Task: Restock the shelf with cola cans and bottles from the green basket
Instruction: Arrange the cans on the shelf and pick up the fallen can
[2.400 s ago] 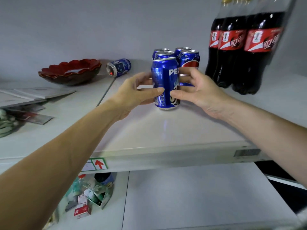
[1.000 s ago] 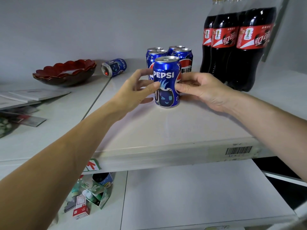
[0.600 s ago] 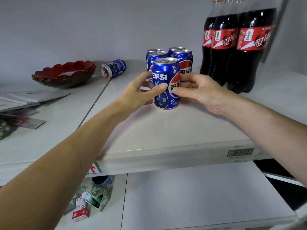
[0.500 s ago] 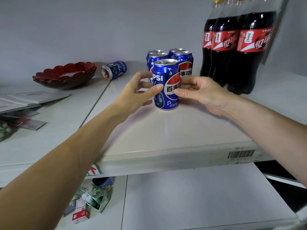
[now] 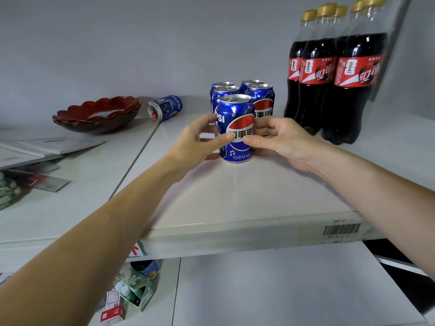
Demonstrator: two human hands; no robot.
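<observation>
Now, your left hand (image 5: 197, 142): thumb and fingers curled round the upright blue aluminium cola can (image 5: 236, 128).
Your right hand (image 5: 280, 140): pinching that can's other side.
Can: standing on the white shelf (image 5: 247, 196), before four more.

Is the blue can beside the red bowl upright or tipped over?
Tipped over. The stray can lies on its side on the shelf, its top facing the camera, right of the red bowl.
</observation>
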